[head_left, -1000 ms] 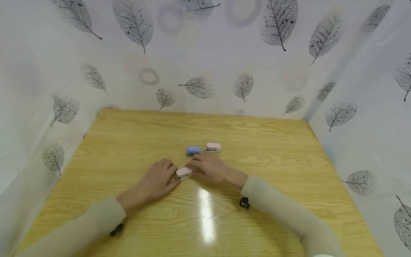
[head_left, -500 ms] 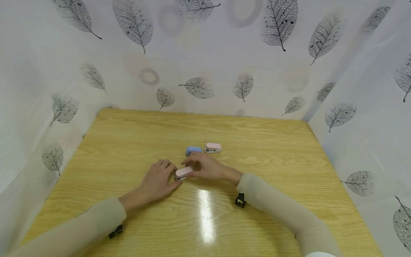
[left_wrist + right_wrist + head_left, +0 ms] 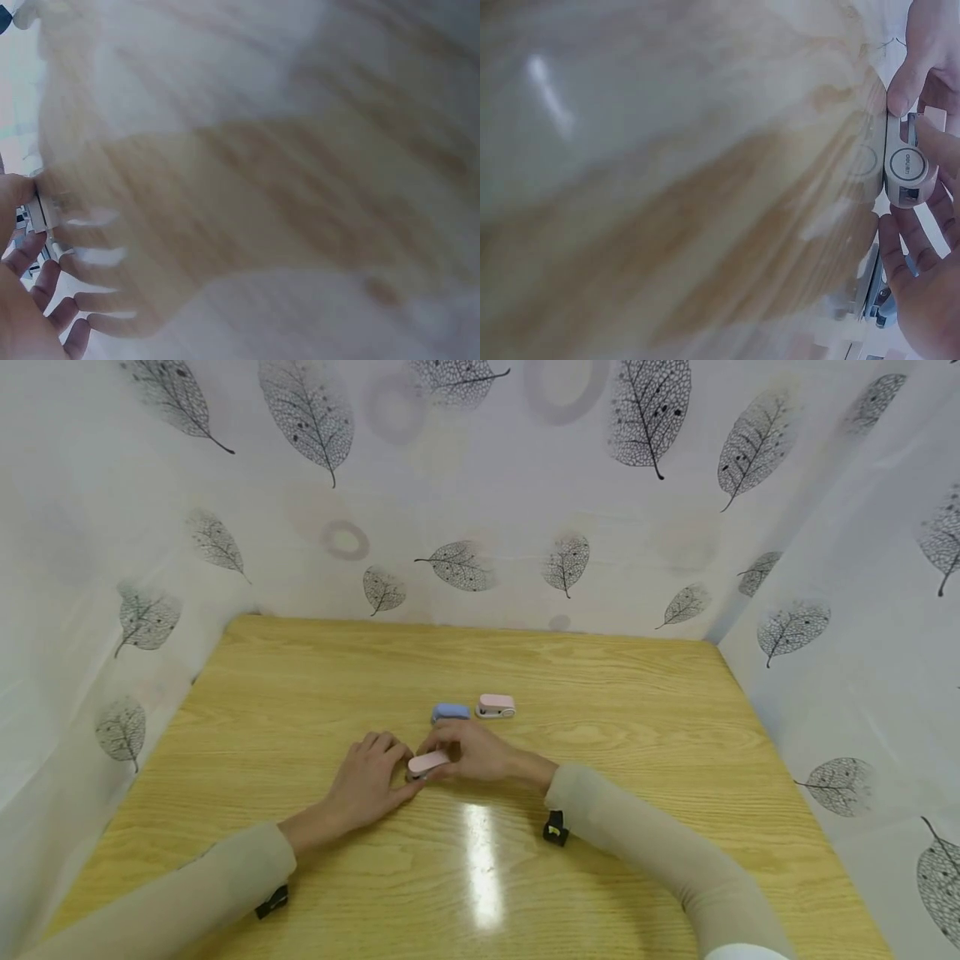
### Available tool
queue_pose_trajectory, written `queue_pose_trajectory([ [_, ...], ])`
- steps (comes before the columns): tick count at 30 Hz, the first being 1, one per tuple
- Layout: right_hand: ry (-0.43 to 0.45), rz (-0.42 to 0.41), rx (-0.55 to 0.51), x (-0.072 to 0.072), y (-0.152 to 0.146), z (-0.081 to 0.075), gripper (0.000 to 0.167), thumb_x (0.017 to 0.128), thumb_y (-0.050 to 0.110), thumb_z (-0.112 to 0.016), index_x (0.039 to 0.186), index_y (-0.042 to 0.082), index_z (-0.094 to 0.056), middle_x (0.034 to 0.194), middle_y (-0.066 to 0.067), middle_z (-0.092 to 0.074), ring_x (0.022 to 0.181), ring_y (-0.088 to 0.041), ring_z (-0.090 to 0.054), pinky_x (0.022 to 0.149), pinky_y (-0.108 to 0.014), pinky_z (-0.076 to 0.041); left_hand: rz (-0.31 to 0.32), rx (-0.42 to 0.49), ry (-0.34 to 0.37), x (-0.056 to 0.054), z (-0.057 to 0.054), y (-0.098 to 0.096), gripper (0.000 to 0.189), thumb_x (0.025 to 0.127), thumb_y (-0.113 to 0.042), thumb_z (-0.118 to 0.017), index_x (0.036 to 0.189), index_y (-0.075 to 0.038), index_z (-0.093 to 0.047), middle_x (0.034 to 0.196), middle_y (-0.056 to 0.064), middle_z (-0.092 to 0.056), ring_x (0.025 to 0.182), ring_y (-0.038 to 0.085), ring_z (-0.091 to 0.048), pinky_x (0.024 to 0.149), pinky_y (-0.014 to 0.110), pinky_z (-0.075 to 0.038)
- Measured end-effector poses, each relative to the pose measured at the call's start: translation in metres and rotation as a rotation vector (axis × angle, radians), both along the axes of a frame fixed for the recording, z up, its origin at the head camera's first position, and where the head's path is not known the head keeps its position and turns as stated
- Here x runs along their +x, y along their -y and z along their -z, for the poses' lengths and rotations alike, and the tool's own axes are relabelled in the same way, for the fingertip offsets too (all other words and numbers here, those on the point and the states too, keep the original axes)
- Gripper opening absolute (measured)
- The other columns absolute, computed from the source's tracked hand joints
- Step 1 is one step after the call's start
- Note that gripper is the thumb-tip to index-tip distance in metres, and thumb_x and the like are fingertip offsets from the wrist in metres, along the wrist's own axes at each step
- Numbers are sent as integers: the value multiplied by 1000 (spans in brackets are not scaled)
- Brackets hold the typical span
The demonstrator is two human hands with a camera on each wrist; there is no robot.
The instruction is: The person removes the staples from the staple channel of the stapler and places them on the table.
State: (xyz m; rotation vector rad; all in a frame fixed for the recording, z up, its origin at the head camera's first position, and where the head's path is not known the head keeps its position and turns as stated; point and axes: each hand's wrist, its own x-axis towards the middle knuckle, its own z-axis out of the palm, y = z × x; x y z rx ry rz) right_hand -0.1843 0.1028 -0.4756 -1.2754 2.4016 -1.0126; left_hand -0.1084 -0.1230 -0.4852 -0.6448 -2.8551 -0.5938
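Observation:
A small pale pink stapler (image 3: 428, 764) sits low on the wooden table between my two hands. My left hand (image 3: 365, 785) holds its left end, the thumb along the near side and the fingers behind. At the other end my right hand (image 3: 480, 753) grips it between thumb and bent fingers, covering that part in the head view. In the right wrist view the stapler (image 3: 907, 163) shows its white side with a round disc, lying along the tabletop. Just beyond the right hand is a blue stapler (image 3: 451, 712), its near edge partly hidden by the fingers.
A second pink stapler (image 3: 496, 706) lies right of the blue one. White curtains (image 3: 517, 502) printed with leaves enclose the wood-grain table (image 3: 600, 693) at the back and sides. Black straps (image 3: 555, 828) hang under both sleeves.
My right hand has shifted slightly left along the pink stapler, and its fingers are more arched over it. The left hand stays nearly still at the other end.

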Motion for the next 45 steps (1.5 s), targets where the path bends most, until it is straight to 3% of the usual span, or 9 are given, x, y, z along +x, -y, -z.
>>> queue_pose_trajectory([
  [5, 8, -7, -4, 1, 1, -2, 29, 88, 21, -87, 115, 15, -78, 104, 1, -70, 88, -5, -54, 78, -18, -48, -7, 3, -1, 0, 1, -1, 35, 88, -46, -84, 99, -15, -71, 103, 5, -65, 100, 26, -58, 82, 46, -50],
  [13, 223, 7, -100, 1, -5, -4, 30, 91, 9, -82, 119, 8, -74, 115, -9, -70, 96, -6, -61, 84, -22, -57, -18, -11, 29, 1, -2, -2, 35, 88, -41, -83, 104, -12, -72, 112, 8, -68, 107, 30, -59, 87, 51, -51],
  [18, 268, 51, -85, 1, -9, -7, 29, 91, 12, -82, 119, 10, -74, 117, -6, -71, 101, -7, -67, 90, -24, -59, -15, -4, 53, 2, -3, -3, 32, 89, -40, -83, 103, -13, -72, 112, 9, -67, 108, 31, -60, 88, 51, -51],
  [23, 260, 94, -78, 2, -14, -13, 30, 90, 14, -84, 118, 11, -73, 118, -7, -74, 102, -13, -68, 90, -26, -59, -18, -6, 58, 2, -3, -3, 29, 90, -39, -81, 99, -14, -71, 112, 9, -67, 109, 32, -60, 89, 52, -51],
  [38, 115, 96, -29, -2, -23, -18, 35, 89, 18, -86, 120, 11, -73, 116, -5, -76, 105, -20, -70, 95, -31, -58, -17, -23, 53, 4, -6, -1, 31, 91, -38, -81, 103, -10, -72, 108, 8, -67, 104, 28, -61, 90, 49, -54],
  [45, 142, 109, -37, -3, -25, -19, 35, 87, 17, -87, 118, 10, -72, 110, -5, -77, 102, -16, -70, 94, -30, -59, -17, -11, 24, 8, -5, 3, 30, 88, -35, -83, 100, -11, -71, 105, 7, -67, 100, 26, -61, 87, 47, -53],
])
